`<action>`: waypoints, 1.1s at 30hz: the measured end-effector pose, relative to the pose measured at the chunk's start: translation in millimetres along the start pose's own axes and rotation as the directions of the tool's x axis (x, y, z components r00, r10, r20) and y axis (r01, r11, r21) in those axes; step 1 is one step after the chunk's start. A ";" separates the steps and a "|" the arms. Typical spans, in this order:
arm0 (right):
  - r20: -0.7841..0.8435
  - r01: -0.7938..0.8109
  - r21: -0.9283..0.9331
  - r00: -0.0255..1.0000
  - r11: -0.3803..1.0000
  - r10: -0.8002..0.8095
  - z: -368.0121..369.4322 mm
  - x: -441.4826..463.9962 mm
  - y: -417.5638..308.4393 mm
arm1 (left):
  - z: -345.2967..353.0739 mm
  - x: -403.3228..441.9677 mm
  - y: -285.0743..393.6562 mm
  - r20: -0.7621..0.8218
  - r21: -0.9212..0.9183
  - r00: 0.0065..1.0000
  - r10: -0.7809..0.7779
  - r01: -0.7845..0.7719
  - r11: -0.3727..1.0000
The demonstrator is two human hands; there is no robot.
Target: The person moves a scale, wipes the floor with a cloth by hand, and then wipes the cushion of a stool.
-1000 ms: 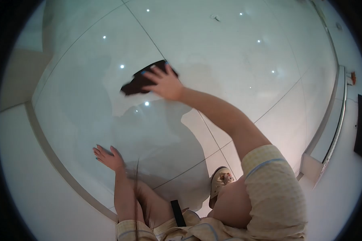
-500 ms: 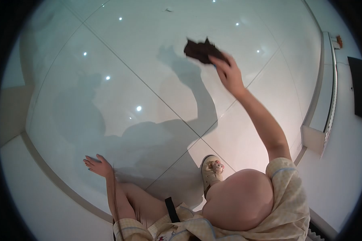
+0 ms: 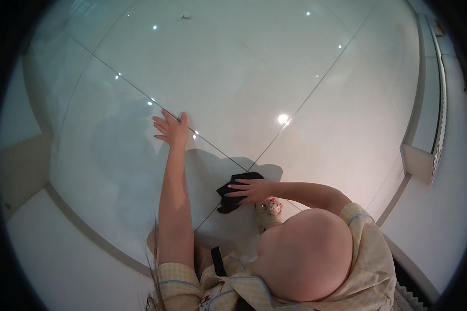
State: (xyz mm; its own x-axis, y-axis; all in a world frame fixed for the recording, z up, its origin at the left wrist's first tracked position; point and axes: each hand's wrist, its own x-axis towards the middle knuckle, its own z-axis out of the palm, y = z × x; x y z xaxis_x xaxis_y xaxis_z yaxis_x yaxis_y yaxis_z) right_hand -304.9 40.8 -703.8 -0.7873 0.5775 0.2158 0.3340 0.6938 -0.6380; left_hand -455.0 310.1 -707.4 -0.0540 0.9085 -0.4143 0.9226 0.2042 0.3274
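A dark cloth (image 3: 223, 199) lies bunched on the pale tiled floor (image 3: 228, 103), just ahead of a cream shoe (image 3: 263, 217) with a small bear-like ornament. My right hand (image 3: 253, 191) holds the cloth down against the tiles, its blue-nailed fingers stretched over the top. The thumb and the underside of that hand are hidden. Farther forward and to the left, my left hand (image 3: 173, 129) has its fingers spread at a tile seam. It appears to rest on the floor, and nothing is in it.
A low wall with a grey skirting (image 3: 88, 225) curves along the left. To the right stands a white ledge-like fixture (image 3: 419, 161) beside the wall. A small curled scrap (image 3: 184, 17) lies on the floor at the far side. My bent knee (image 3: 306, 254) takes up the lower right.
My right hand has brought the cloth from far forward back towards my shoe and down on the floor. My left hand has reached forward and right from beside my leg.
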 end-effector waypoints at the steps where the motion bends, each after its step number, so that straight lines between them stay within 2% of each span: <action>1: 0.002 0.044 0.009 0.999 0.999 -0.044 4.2 10.2 1.9 | 2.3 -0.8 2.4 0.002 0.013 1.000 0.007 -0.007 1.000; 3: 0.028 0.105 0.022 0.994 0.994 -0.105 9.8 27.2 10.9 | 12.4 0.7 3.5 0.082 0.052 0.991 -0.105 0.101 0.994; 4: 0.015 0.100 0.023 0.995 0.995 -0.100 9.9 31.9 17.6 | 14.6 2.7 2.3 0.084 0.064 0.991 -0.100 0.095 0.993; 6: -0.077 0.005 0.030 0.997 1.000 -0.002 8.7 41.6 26.1 | 6.6 4.5 -0.1 0.141 -0.071 0.985 -0.098 0.109 0.992; 8: -0.123 -0.046 0.016 0.991 0.999 0.047 8.8 46.0 30.4 | 2.0 3.9 -4.3 0.194 -0.106 0.977 -0.089 0.111 0.988; 9: -0.123 -0.133 -0.016 0.984 0.991 0.130 3.5 50.9 33.3 | -0.7 2.2 -6.5 0.242 -0.155 0.967 -0.075 0.115 0.981; 13: -0.085 -0.409 -0.154 0.913 0.900 0.400 -31.4 67.7 65.3 | -3.2 0.9 -5.4 0.266 -0.164 0.962 -0.067 0.114 0.980; 15: -0.352 -0.600 -0.094 0.767 0.795 0.537 -35.1 79.6 105.5 | -3.7 3.3 -3.6 0.255 -0.121 0.964 -0.075 0.108 0.987; 16: -0.448 -0.615 0.028 0.697 0.788 0.559 -49.3 73.0 119.6 | -3.2 2.2 -2.0 0.258 -0.116 0.963 -0.073 0.106 0.988; 17: -0.538 -0.653 -0.136 0.680 0.745 0.498 -64.3 73.5 138.4 | -4.5 0.8 1.5 0.249 -0.099 0.965 -0.085 0.113 0.989; 18: -0.485 -0.667 -0.118 0.685 0.736 0.543 -96.0 75.6 150.8 | -5.6 -0.3 3.4 0.239 -0.082 0.966 -0.096 0.118 0.990; 19: -0.522 -0.650 -0.405 0.742 0.643 0.422 -112.5 68.9 163.2 | -6.2 0.0 3.6 0.250 -0.078 0.963 -0.096 0.119 0.990; 21: -0.694 -0.749 -0.121 0.533 0.651 0.485 -138.5 56.0 189.0 | -8.6 -3.2 5.8 0.252 -0.063 0.962 -0.104 0.123 0.990; 22: -0.607 -0.763 -0.002 0.514 0.646 0.606 -189.2 56.4 163.8 | -9.0 -2.3 7.6 0.253 -0.053 0.960 -0.116 0.133 0.990; 23: -0.734 -0.779 0.057 0.392 0.625 0.555 -187.5 41.4 177.7 | -8.7 -1.2 8.4 0.258 -0.052 0.960 -0.112 0.130 0.990; 24: -0.769 -0.796 0.189 0.244 0.576 0.590 -218.2 40.2 151.0 | -9.2 -2.3 8.2 0.260 -0.049 0.959 -0.110 0.127 0.991; 25: -0.891 -0.797 0.069 0.221 0.600 0.397 -233.5 31.8 132.3 | -9.5 -3.3 8.0 0.262 -0.049 0.959 -0.106 0.123 0.991; 27: -0.907 -0.789 -0.023 0.275 0.614 0.320 -245.6 10.2 83.5 | -6.4 -0.3 5.1 0.257 -0.028 0.960 -0.111 0.123 0.992; 28: -0.859 -0.797 -0.089 0.366 0.598 0.359 -232.0 -11.0 64.1 | -5.2 1.3 3.5 0.248 0.000 0.961 -0.123 0.127 0.992; 29: -0.818 -0.702 -0.164 0.490 0.693 0.303 -211.6 -32.8 53.4 | -5.9 1.2 5.4 0.247 -0.003 0.961 -0.121 0.125 0.992; 31: -0.579 -0.478 -0.055 0.730 0.877 0.362 -176.1 -69.6 28.5 | -9.7 -2.3 10.7 0.254 0.008 0.958 -0.131 0.133 0.991; 32: -0.437 -0.484 -0.043 0.796 0.874 0.419 -153.4 -82.0 15.0 | -8.9 -2.8 10.4 0.259 0.009 0.957 -0.133 0.135 0.991; 33: -0.326 -0.405 -0.078 0.874 0.911 0.360 -133.8 -94.8 7.4 | -8.0 -2.2 9.4 0.253 0.008 0.959 -0.132 0.134 0.991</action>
State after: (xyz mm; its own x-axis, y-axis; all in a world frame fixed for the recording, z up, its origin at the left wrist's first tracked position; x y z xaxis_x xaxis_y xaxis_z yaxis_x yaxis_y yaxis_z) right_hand -158.4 48.8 -630.0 -0.3992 0.8949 0.1995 0.6635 0.4321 -0.6108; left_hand -449.2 313.0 -696.6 -0.0769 0.7519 -0.6547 0.9101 0.3210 0.2619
